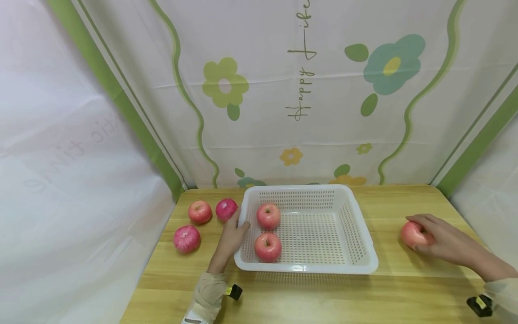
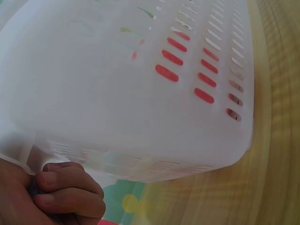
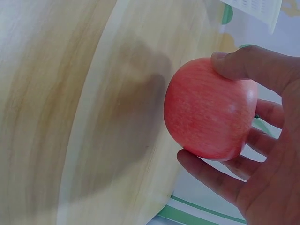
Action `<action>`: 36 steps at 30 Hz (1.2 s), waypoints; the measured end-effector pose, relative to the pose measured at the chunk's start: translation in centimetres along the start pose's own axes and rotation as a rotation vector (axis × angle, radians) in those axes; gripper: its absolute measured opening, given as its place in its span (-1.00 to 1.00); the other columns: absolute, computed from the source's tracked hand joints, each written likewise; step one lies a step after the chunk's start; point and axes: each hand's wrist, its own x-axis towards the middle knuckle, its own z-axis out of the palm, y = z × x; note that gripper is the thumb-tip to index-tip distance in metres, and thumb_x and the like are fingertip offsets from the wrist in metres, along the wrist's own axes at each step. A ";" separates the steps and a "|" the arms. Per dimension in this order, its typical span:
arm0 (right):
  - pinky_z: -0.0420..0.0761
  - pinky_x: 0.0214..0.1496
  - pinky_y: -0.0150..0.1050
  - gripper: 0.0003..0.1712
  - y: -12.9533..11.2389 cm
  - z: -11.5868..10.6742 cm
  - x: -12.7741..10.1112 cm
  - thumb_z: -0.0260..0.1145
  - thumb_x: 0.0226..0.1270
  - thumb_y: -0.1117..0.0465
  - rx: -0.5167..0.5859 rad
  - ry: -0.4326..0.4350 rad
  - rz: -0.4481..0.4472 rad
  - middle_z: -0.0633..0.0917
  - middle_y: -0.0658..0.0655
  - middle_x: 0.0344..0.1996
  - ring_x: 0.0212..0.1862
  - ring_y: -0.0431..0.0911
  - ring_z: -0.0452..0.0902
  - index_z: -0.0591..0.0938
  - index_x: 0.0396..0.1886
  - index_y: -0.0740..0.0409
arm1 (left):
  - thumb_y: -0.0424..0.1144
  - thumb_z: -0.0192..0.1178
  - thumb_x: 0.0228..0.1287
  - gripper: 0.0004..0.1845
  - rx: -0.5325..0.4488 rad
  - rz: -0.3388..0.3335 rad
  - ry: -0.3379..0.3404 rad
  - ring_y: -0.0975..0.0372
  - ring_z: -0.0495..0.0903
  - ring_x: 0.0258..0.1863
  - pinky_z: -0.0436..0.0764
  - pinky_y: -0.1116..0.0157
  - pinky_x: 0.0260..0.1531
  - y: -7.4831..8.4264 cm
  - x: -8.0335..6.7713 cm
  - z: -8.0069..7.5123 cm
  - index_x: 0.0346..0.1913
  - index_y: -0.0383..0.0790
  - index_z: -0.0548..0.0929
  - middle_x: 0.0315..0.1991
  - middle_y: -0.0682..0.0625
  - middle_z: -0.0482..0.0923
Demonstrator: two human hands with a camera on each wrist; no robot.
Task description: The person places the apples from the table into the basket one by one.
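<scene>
Apple sits in our right hand, thumb and fingers curled round it, well right of the white basket. That leftward gap is what matters. Right hand is nearest the fruit; our left hand grips the basket's left rim. Apple's round, so we have no long axis to align; basket's runs left-right. Can't tell if the apple touches the wood table. Inside, at the left end: near apple, then far apple. Floral curtain hangs beyond the table's far edge.
</scene>
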 end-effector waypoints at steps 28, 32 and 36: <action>0.66 -0.09 0.18 -0.11 -0.7 -1.4 2.5 0.77 -0.09 0.04 -0.037 0.021 -0.053 0.69 0.40 0.13 0.08 0.32 0.65 0.62 0.26 0.27 | -0.33 0.12 0.51 -0.27 0.019 0.020 0.018 -0.15 0.75 0.09 0.82 -0.08 -0.03 -0.1 0.1 0.1 0.69 -0.17 0.23 0.43 -0.39 0.51; 0.65 -0.08 0.18 -0.11 -1.0 -1.8 2.9 0.77 -0.07 0.05 -0.042 0.019 -0.053 0.68 0.41 0.14 0.09 0.32 0.64 0.62 0.27 0.28 | -0.32 0.12 0.51 -0.27 0.021 0.013 0.015 -0.14 0.75 0.09 0.82 -0.07 -0.02 0.0 0.1 0.1 0.69 -0.18 0.22 0.44 -0.39 0.50; 0.65 -0.08 0.19 -0.12 -1.3 -2.0 3.2 0.76 -0.04 0.06 -0.035 0.011 -0.043 0.67 0.40 0.16 0.10 0.31 0.63 0.61 0.28 0.26 | -0.32 0.11 0.51 -0.27 0.018 0.013 0.015 -0.14 0.75 0.08 0.82 -0.06 -0.04 0.0 0.1 0.1 0.69 -0.17 0.22 0.42 -0.39 0.52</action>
